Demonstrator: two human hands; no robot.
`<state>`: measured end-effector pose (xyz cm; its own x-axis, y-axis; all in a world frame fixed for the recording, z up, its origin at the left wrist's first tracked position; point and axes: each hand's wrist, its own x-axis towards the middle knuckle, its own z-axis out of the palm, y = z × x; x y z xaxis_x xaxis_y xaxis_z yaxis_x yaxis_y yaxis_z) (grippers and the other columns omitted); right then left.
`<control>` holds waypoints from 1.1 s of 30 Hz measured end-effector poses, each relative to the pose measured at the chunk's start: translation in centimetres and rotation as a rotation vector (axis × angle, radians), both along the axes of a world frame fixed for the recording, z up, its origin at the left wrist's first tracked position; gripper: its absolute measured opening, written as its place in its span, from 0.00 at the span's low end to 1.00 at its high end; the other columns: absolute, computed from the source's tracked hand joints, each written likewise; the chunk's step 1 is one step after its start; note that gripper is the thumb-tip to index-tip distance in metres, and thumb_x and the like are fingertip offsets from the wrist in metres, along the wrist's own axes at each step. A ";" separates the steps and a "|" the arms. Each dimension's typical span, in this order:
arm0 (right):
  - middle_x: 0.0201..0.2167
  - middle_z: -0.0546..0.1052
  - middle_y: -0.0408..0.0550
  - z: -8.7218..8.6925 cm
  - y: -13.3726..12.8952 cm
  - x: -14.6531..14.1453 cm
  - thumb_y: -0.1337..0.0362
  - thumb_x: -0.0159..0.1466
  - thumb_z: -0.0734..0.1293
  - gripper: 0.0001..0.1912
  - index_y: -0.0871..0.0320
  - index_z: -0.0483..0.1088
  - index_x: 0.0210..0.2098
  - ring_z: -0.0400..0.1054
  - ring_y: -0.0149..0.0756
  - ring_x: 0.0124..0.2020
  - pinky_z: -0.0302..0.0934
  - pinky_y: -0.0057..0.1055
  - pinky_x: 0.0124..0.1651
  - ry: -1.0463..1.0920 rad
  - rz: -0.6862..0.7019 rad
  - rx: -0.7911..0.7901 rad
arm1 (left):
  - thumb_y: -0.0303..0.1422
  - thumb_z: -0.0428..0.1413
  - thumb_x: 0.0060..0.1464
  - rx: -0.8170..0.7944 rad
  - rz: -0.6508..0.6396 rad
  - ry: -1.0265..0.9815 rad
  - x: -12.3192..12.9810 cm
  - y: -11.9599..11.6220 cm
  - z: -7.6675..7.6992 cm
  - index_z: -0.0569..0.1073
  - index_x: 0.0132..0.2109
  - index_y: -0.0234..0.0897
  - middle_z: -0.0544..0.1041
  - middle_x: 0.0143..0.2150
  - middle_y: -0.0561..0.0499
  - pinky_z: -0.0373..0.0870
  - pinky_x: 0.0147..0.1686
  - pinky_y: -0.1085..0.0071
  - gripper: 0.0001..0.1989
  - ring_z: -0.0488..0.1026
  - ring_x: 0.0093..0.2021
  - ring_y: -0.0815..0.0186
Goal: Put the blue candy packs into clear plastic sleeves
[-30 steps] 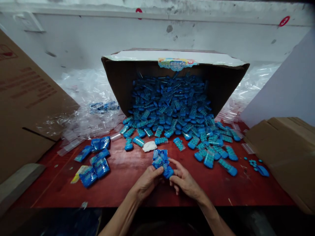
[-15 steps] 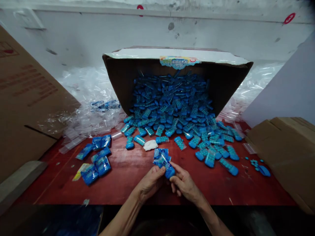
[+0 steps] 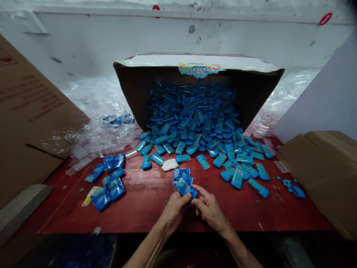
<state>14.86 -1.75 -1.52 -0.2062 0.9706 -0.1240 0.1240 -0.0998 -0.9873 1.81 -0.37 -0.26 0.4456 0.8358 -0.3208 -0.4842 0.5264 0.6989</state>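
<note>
In front of me, both hands meet low over the red tabletop (image 3: pixel 145 208). My left hand (image 3: pixel 176 209) pinches a blue printed packet (image 3: pixel 181 186) with its thumb on top. A small bottle with a rounded blue cap (image 3: pixel 193 193) lies against that packet; how far it sits inside is hidden by my fingers. At the cap end, my right hand (image 3: pixel 209 209) grips the bottle between thumb and index finger. Just beyond the held packet is another blue packet (image 3: pixel 182 173), flat on the table.
A cardboard box (image 3: pixel 129 98) on its side spills many clear bottles (image 3: pixel 203 162) of blue pellets. Left are several blue packets (image 3: pixel 115 189) and clear plastic sleeves (image 3: pixel 95 130). A white crumpled piece (image 3: pixel 170 164) lies centrally; spilled pellets (image 3: pixel 287 183) and a carton (image 3: pixel 320 178) are right.
My left hand has moved slightly right and its thumb has shifted toward the blue cap. Less of the bottle shows now. The right hand stays at the cap end.
</note>
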 end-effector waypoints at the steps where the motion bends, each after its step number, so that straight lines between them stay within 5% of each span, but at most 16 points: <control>1: 0.14 0.65 0.36 0.0 -0.1 0.0 0.63 0.57 0.61 0.20 0.55 0.61 0.49 0.58 0.25 0.16 0.56 0.22 0.20 -0.007 -0.034 0.010 | 0.35 0.57 0.44 -0.002 0.010 0.014 0.0 0.0 0.3 0.73 0.32 0.31 0.74 0.26 0.47 0.64 0.30 0.68 0.10 0.69 0.25 0.65; 6: 0.31 0.72 0.46 0.1 -0.6 -0.5 0.61 0.56 0.63 0.12 0.56 0.65 0.39 0.66 0.34 0.31 0.63 0.29 0.33 -0.009 -0.241 0.080 | 0.39 0.57 0.42 -0.038 0.088 0.148 -0.2 0.1 0.7 0.75 0.33 0.30 0.76 0.29 0.45 0.62 0.37 0.68 0.15 0.70 0.31 0.63; 13: 0.27 0.71 0.42 -0.7 -0.1 -1.4 0.58 0.52 0.65 0.16 0.57 0.61 0.38 0.64 0.26 0.20 0.59 0.22 0.19 0.317 -0.266 -0.126 | 0.37 0.60 0.37 -0.015 0.202 0.301 -0.3 0.0 -0.9 0.74 0.32 0.32 0.74 0.26 0.49 0.61 0.28 0.72 0.14 0.67 0.24 0.69; 23: 0.23 0.70 0.40 -0.2 -0.3 -1.3 0.58 0.51 0.67 0.19 0.57 0.62 0.40 0.60 0.23 0.17 0.55 0.19 0.14 0.252 -0.283 -0.173 | 0.37 0.60 0.37 -0.028 0.302 0.411 -0.3 -0.1 -1.4 0.73 0.28 0.31 0.73 0.22 0.51 0.57 0.22 0.75 0.13 0.63 0.20 0.73; 33: 0.25 0.69 0.39 -0.8 -0.2 -0.9 0.64 0.48 0.68 0.18 0.58 0.62 0.38 0.58 0.21 0.14 0.56 0.20 0.14 0.366 -0.275 -0.194 | 0.31 0.59 0.41 -0.045 0.107 0.107 -0.9 0.2 0.0 0.74 0.32 0.30 0.76 0.31 0.45 0.64 0.38 0.66 0.09 0.70 0.32 0.65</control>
